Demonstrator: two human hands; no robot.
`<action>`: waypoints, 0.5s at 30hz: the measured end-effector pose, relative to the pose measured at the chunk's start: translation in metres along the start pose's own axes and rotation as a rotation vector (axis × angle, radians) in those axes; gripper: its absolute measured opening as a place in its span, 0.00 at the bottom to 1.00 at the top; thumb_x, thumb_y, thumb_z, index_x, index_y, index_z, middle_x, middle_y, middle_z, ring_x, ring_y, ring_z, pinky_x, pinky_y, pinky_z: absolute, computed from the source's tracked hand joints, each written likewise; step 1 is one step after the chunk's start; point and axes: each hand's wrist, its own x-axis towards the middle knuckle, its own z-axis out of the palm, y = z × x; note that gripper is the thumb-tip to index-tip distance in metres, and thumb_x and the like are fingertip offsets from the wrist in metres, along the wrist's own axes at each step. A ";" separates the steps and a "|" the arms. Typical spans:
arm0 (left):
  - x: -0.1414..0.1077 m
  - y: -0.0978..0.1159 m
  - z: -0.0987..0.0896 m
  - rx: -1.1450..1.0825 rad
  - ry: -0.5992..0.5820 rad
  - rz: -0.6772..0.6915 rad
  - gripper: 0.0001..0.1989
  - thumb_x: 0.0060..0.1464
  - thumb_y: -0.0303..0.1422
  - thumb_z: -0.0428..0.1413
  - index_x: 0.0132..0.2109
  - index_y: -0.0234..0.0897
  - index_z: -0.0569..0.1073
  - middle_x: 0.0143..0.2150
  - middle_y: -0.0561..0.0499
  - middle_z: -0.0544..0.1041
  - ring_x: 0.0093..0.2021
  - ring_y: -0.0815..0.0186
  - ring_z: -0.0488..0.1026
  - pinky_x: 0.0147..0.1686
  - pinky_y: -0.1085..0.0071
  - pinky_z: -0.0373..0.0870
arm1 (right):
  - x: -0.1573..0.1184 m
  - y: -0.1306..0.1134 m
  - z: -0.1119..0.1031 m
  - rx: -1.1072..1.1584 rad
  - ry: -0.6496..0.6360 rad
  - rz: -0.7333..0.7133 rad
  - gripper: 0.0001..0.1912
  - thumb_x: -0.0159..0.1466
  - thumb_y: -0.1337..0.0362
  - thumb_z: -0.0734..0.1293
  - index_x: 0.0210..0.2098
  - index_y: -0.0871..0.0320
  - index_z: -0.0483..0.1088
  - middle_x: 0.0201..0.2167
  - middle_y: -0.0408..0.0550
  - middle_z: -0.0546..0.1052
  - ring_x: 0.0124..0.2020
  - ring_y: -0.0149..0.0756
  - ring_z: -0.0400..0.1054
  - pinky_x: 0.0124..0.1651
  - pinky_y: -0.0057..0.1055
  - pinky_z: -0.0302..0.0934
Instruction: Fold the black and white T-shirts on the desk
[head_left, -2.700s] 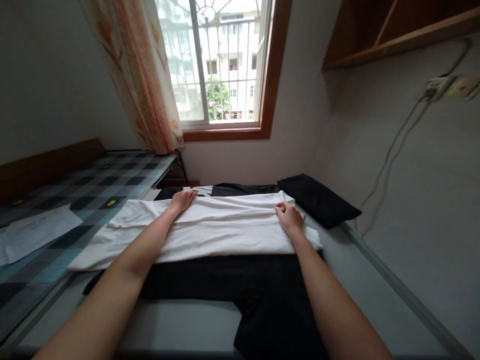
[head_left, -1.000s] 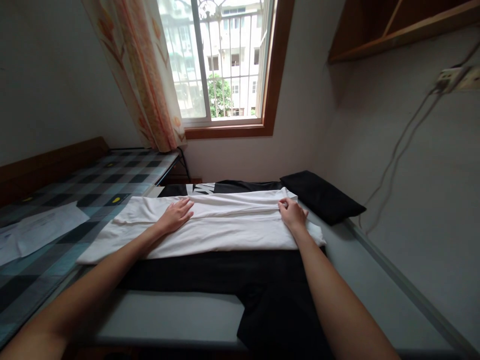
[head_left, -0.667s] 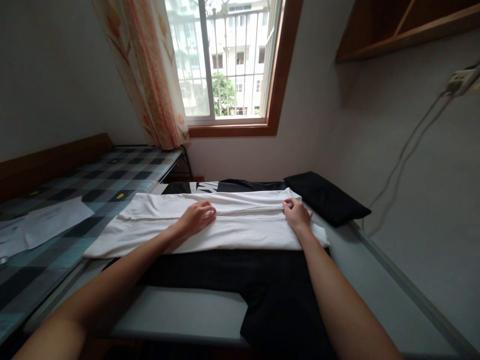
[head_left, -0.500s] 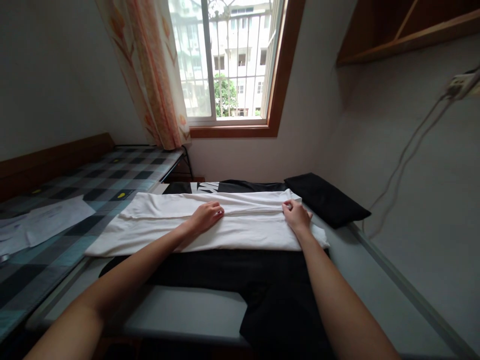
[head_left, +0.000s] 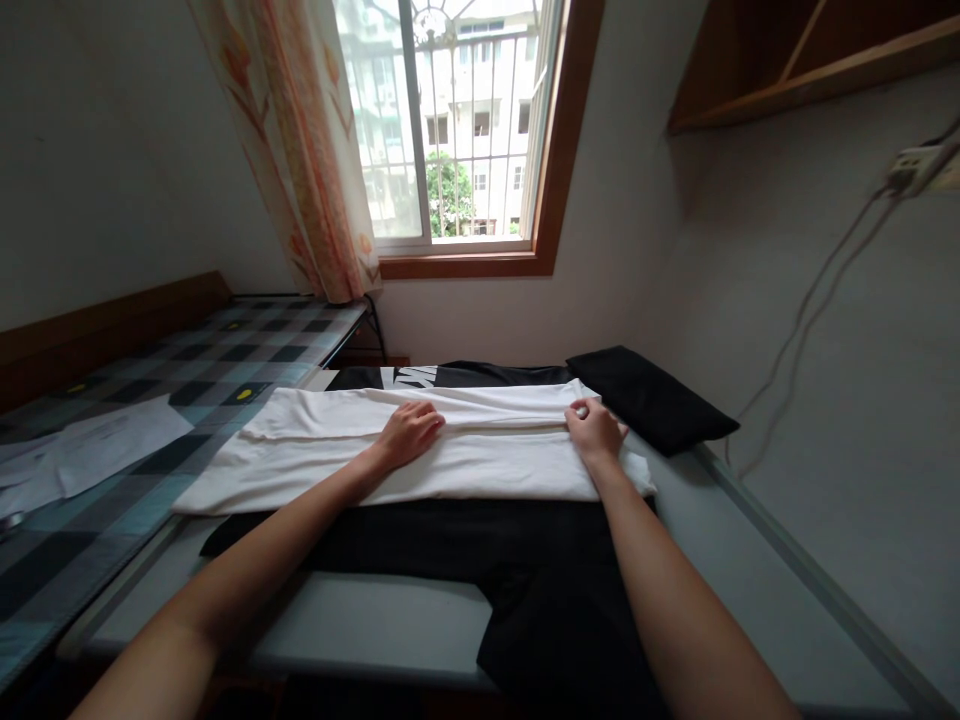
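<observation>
A white shirt (head_left: 480, 468), its long sides turned in toward a lengthwise seam, lies flat across a spread black T-shirt (head_left: 420, 535). My left hand (head_left: 409, 433) rests mid-length on the white shirt, fingers curled and closed at the folded edge. Near the shirt's right end, my right hand (head_left: 595, 428) pinches the same edge between thumb and fingers. White lettering shows on the black T-shirt beyond the white cloth, and one black sleeve hangs over the near edge of the table (head_left: 375, 615).
A folded black garment (head_left: 652, 400) lies at the table's right edge, by the wall. To the left is a bed with a checked cover (head_left: 172, 375) and papers (head_left: 112, 445). Behind are a window (head_left: 472, 130) and curtain (head_left: 315, 150). Cables (head_left: 810, 290) hang at right.
The left hand has shifted slightly to the left along the fold. Between the hands the folded edge looks straighter. My right hand keeps its pinch.
</observation>
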 end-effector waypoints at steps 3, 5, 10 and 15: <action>0.000 0.000 0.001 -0.057 -0.073 0.021 0.14 0.64 0.32 0.47 0.37 0.39 0.77 0.36 0.47 0.74 0.38 0.64 0.71 0.41 0.67 0.68 | -0.002 0.000 0.000 -0.102 -0.049 -0.003 0.13 0.61 0.60 0.61 0.38 0.56 0.76 0.33 0.55 0.78 0.42 0.47 0.69 0.48 0.41 0.52; -0.001 0.000 0.001 -0.080 -0.083 0.027 0.14 0.64 0.32 0.47 0.37 0.38 0.77 0.36 0.46 0.74 0.38 0.64 0.71 0.40 0.68 0.68 | -0.005 0.000 0.000 -0.154 -0.051 -0.004 0.14 0.62 0.60 0.60 0.37 0.57 0.76 0.34 0.57 0.77 0.44 0.49 0.67 0.48 0.44 0.52; -0.003 -0.001 0.003 -0.077 -0.048 0.017 0.14 0.65 0.33 0.47 0.37 0.38 0.76 0.37 0.46 0.74 0.38 0.64 0.71 0.42 0.67 0.69 | -0.009 -0.001 -0.004 -0.221 0.034 -0.016 0.15 0.62 0.62 0.59 0.37 0.59 0.77 0.43 0.62 0.73 0.48 0.53 0.62 0.48 0.46 0.53; -0.008 0.002 0.002 -0.070 -0.026 -0.065 0.14 0.64 0.36 0.48 0.43 0.38 0.77 0.44 0.43 0.74 0.45 0.61 0.71 0.49 0.64 0.68 | -0.009 -0.010 -0.009 -0.156 0.044 -0.311 0.13 0.62 0.66 0.60 0.40 0.58 0.75 0.46 0.58 0.72 0.49 0.48 0.63 0.49 0.40 0.52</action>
